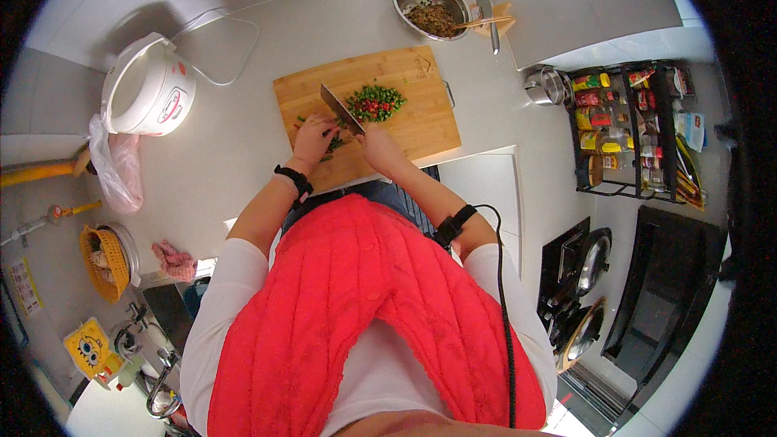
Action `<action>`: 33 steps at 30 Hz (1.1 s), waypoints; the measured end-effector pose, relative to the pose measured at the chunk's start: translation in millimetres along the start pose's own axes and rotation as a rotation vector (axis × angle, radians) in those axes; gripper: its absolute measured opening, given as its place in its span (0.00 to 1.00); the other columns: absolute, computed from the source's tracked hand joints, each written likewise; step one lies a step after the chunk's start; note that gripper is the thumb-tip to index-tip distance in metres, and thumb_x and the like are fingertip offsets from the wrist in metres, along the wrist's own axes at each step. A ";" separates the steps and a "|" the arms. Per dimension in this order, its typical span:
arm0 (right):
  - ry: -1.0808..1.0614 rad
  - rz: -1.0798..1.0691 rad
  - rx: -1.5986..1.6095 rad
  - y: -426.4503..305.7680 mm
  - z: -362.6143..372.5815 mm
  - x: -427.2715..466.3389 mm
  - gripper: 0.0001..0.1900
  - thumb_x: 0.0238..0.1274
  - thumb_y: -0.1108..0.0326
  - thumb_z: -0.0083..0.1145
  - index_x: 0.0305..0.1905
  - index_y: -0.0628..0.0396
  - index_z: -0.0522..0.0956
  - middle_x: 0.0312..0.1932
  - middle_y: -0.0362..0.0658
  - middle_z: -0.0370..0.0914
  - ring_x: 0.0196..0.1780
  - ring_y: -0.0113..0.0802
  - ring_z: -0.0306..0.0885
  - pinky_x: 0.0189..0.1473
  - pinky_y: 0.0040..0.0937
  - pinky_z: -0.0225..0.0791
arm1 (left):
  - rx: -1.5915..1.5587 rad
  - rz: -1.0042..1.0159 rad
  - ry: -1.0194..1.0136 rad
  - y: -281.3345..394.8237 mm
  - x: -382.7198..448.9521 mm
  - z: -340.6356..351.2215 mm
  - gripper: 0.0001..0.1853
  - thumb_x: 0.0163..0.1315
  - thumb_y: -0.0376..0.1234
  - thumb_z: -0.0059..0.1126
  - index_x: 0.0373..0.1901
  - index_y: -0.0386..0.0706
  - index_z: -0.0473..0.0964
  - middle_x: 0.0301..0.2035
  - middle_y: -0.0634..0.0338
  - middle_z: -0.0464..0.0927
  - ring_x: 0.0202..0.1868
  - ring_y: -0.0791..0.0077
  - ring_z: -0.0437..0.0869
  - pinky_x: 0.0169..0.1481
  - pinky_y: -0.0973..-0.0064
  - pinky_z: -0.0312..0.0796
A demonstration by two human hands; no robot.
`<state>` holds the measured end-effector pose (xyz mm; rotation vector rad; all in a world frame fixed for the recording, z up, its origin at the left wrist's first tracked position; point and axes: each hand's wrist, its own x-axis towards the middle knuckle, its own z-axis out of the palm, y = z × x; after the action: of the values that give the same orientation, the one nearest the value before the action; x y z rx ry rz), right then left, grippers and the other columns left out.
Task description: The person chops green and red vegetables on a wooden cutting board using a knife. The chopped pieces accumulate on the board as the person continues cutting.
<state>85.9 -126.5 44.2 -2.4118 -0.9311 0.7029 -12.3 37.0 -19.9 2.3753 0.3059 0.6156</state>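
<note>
A wooden cutting board (419, 115) lies on the counter in front of me. My right hand (381, 149) grips the handle of a kitchen cleaver (341, 110), whose blade slants across the board's middle. To the left of the blade, my left hand (314, 138) bends its fingers over green pieces; whether it pinches any of them cannot be told. Some cut green bits (335, 143) lie beside its fingertips. A pile of chopped green and red peppers (375, 103) rests on the board, right of the blade.
Behind the board stands a steel bowl (399, 7) of chopped food with chopsticks, beside a knife (487, 12). A white rice cooker (155, 97) and a plastic bag (124, 176) are at the left. Glass jars (549, 86), a bottle rack (635, 127) and a stove are at the right.
</note>
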 end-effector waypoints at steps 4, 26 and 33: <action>-0.026 0.008 -0.025 7.8 11.7 5.5 0.17 0.67 0.58 0.47 0.37 0.67 0.71 0.29 0.66 0.75 0.36 0.64 0.75 0.36 0.55 0.68 | -0.018 -0.015 -0.057 -4.0 -0.8 5.4 0.04 0.51 0.30 0.62 0.26 0.38 0.80 0.34 0.55 0.81 0.44 0.57 0.79 0.52 0.66 0.71; 0.001 -0.009 -0.028 4.5 11.0 10.6 0.16 0.65 0.61 0.50 0.35 0.68 0.70 0.29 0.67 0.75 0.37 0.66 0.75 0.36 0.54 0.68 | 0.015 0.049 -0.073 -8.3 -3.1 -6.1 0.07 0.54 0.32 0.62 0.33 0.40 0.81 0.39 0.54 0.81 0.45 0.56 0.79 0.52 0.64 0.71; -0.045 0.067 -0.114 0.9 25.6 8.3 0.14 0.65 0.61 0.47 0.39 0.63 0.71 0.33 0.63 0.78 0.39 0.62 0.78 0.37 0.55 0.71 | -0.025 -0.011 -0.109 -9.3 -5.2 1.4 0.05 0.51 0.29 0.62 0.29 0.37 0.81 0.36 0.54 0.80 0.45 0.57 0.78 0.51 0.66 0.71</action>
<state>76.2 -115.3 21.6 -2.5468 -0.9348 0.7508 -16.6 41.4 -28.7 2.3711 0.2611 0.4797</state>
